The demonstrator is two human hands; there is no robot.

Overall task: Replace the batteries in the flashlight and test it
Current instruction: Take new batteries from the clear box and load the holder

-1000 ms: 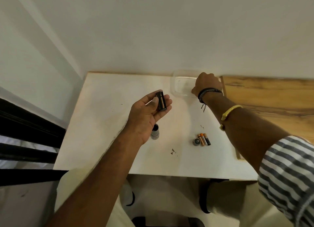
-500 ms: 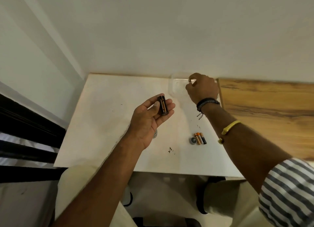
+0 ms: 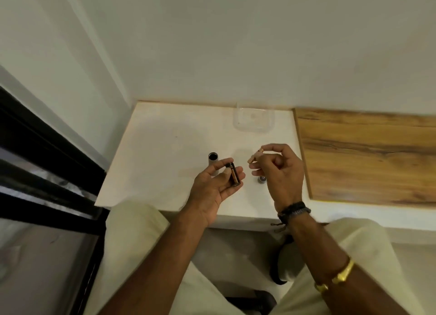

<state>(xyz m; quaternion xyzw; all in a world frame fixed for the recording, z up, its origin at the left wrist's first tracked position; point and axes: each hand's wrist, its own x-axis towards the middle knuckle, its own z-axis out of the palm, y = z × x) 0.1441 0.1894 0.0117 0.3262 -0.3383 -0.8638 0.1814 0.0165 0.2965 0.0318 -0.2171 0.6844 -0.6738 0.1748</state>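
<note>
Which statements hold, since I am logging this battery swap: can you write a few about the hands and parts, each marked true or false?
1. The left hand holds a black battery holder. True.
2. The right hand is empty. False: it pinches a small battery.
3. The flashlight body stands upright on the table. True.
4. The clear container sits at the table's near edge. False: it sits at the far edge, by the wall.

I see my left grip [image 3: 217,187] palm-up over the white counter [image 3: 160,154], thumb pinning a black battery holder [image 3: 234,175] against the fingers, my right grip [image 3: 280,173] pinching a battery [image 3: 256,155] near it, flashlight tube [image 3: 213,162] upright behind, clear tub [image 3: 253,119] by the wall
</note>
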